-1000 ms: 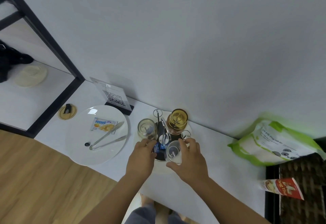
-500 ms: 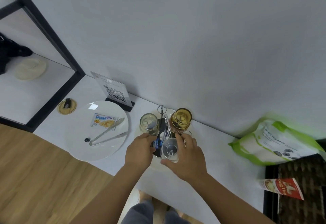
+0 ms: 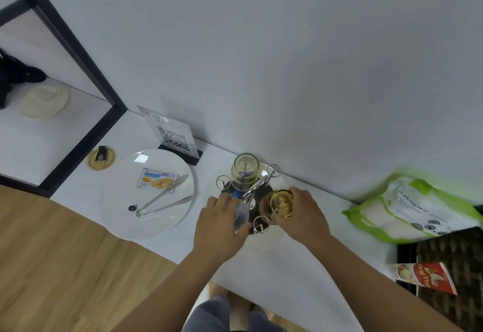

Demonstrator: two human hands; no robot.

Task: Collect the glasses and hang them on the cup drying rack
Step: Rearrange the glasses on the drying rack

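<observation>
Both hands have shifted since the earlier frame: the left hand [image 3: 222,224] now wraps the clear glass [image 3: 241,215] at the rack's [image 3: 251,198] near-left side, and the right hand [image 3: 303,216] closes on the gold glass [image 3: 278,202]. Another glass [image 3: 245,171] already hangs upside down at the back. I judge the task partly done; two glasses seem unsettled, several wire loops bare on the bench [image 3: 300,266].

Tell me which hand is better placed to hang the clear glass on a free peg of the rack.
Probably the left hand: it already holds the clear glass beside the rack, with a free peg just beyond it. The right hand is busy on the amber glass.
</observation>
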